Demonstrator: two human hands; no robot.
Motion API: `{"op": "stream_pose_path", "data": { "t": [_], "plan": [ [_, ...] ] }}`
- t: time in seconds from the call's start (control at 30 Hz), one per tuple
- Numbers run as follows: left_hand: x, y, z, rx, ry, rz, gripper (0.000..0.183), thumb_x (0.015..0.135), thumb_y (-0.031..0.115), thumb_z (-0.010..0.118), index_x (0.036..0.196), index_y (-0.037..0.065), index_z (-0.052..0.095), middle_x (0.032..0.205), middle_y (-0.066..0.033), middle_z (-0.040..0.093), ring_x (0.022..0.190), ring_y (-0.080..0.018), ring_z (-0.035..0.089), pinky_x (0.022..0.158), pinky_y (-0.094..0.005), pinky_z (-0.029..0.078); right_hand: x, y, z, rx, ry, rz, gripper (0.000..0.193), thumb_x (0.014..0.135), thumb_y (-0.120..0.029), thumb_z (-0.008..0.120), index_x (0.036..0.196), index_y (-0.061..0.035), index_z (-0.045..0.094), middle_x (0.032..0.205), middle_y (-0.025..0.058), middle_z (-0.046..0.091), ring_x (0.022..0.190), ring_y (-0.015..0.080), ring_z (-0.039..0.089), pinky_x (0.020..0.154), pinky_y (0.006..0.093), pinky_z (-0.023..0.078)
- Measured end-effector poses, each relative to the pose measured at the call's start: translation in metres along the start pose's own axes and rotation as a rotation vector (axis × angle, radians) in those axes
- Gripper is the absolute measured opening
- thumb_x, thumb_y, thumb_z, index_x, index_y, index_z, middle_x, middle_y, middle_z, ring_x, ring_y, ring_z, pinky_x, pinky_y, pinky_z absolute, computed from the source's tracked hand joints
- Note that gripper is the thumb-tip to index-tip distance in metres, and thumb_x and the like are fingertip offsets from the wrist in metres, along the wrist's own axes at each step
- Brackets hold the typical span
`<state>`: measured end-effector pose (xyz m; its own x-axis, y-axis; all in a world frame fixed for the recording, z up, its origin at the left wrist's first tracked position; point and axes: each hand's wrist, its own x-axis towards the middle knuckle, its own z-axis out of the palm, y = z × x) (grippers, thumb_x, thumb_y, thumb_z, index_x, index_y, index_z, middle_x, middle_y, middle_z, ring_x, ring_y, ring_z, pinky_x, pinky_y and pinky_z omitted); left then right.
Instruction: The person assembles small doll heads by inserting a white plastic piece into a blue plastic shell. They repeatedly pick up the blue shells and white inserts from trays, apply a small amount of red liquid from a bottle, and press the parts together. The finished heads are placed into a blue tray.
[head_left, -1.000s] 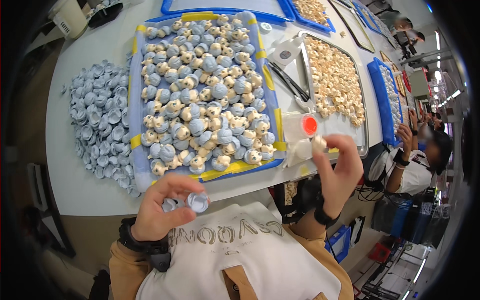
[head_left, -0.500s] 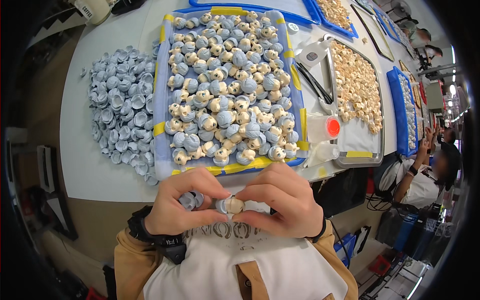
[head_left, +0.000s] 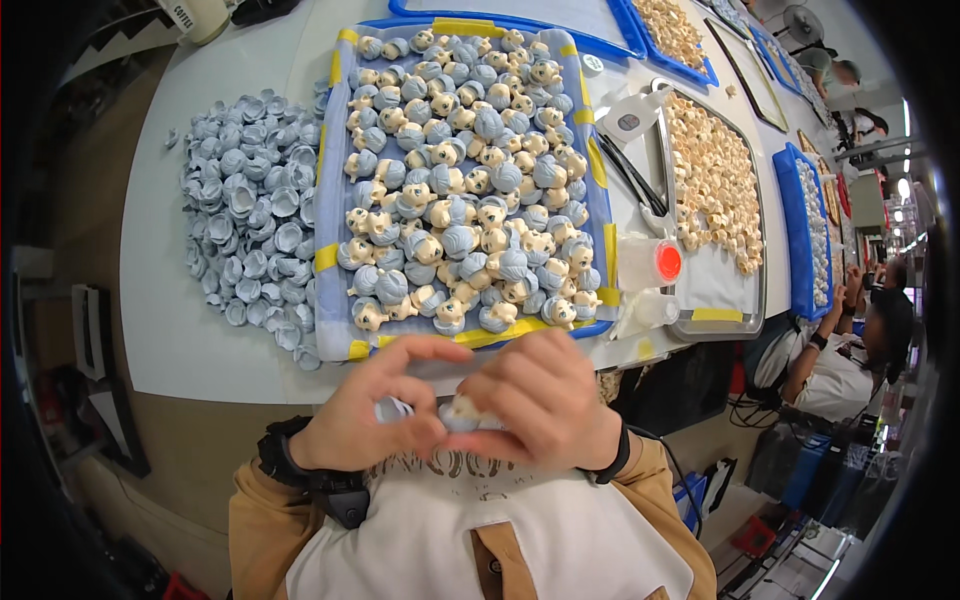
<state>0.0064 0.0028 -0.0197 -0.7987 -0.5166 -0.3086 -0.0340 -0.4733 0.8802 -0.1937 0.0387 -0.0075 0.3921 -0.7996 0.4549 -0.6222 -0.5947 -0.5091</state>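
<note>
Hold the small, rounded doll-head piece of cream and pale-blue plastic (head_left: 462, 413) low at near centre, nearer than the blue, cloth-lined tray edged with yellow tape (head_left: 328, 205). Seat the blue part squarely, judging by the matching cream-and-blue plastic heads (head_left: 460, 240) in that tray. Press evenly around the seam rather than hard at one spot, then turn slowly to check for gaps. Avoid crushing the cup-shaped pale-blue plastic shell (head_left: 393, 408) inside the left hand (head_left: 355, 425).

Picture that hand as half open, index finger arched to the right, thumb just beside the piece, shell tucked loosely within the curled fingers; cannot tell about thumb contact or any further shells. Read the right hand (head_left: 545, 395) as nearly closed, slightly blurred, gripping the piece from the right, fingers bunched above and thumb below.
</note>
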Motion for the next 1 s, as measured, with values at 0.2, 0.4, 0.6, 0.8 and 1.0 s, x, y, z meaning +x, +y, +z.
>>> {"op": "stream_pose_path", "data": {
  "t": [0.2,0.4,0.6,0.8,1.0],
  "plan": [
    [0.001,-0.001,0.007,-0.551,0.587,0.370,0.036,0.088,0.028,0.044,0.112,0.001,0.038,0.092,-0.0095,0.050,0.060,-0.0117,0.047,0.049,-0.0201,0.040,0.009,0.019,-0.007,-0.262,-0.003,0.067,0.034,0.062,-0.022,0.069,0.087,-0.0031,0.056,0.078,0.0049,0.049,0.070,0.0198,0.048,0.062,0.0310,0.037],
    [-0.011,-0.007,0.004,-0.224,0.146,0.170,0.050,0.086,0.047,0.048,0.095,-0.002,0.048,0.067,-0.0081,0.050,0.050,-0.0096,0.044,0.041,-0.0181,0.034,0.008,0.009,-0.008,-0.361,-0.048,0.176,0.054,0.060,-0.017,0.069,0.109,-0.0020,0.051,0.100,0.0076,0.048,0.092,0.0211,0.047,0.076,0.0325,0.037],
    [-0.001,-0.014,0.005,-0.295,0.243,0.169,0.047,0.087,0.044,0.048,0.093,-0.002,0.049,0.063,-0.0061,0.047,0.048,-0.0091,0.041,0.041,-0.0203,0.031,-0.031,0.035,-0.078,-0.403,0.333,0.377,0.036,0.064,-0.002,0.066,0.099,-0.0058,0.062,0.080,0.0093,0.060,0.071,0.0237,0.058,0.066,0.0327,0.046],
    [0.002,-0.003,0.010,-0.354,0.098,0.108,0.035,0.088,0.027,0.045,0.105,-0.003,0.049,0.071,-0.0077,0.050,0.051,-0.0091,0.042,0.044,-0.0199,0.033,-0.081,0.145,-0.148,-0.392,-0.074,0.840,0.031,0.070,-0.004,0.063,0.102,-0.0051,0.059,0.075,0.0116,0.060,0.069,0.0253,0.059,0.063,0.0350,0.046],
    [-0.001,0.003,0.007,-0.263,-0.110,-0.083,0.032,0.087,0.008,0.043,0.117,-0.003,0.046,0.097,-0.0103,0.055,0.065,-0.0065,0.050,0.055,-0.0192,0.042,-0.077,0.151,-0.135,-0.682,-0.206,0.850,0.026,0.070,-0.006,0.063,0.094,-0.0047,0.053,0.077,0.0153,0.060,0.075,0.0311,0.059,0.065,0.0392,0.045]
  ]
}}
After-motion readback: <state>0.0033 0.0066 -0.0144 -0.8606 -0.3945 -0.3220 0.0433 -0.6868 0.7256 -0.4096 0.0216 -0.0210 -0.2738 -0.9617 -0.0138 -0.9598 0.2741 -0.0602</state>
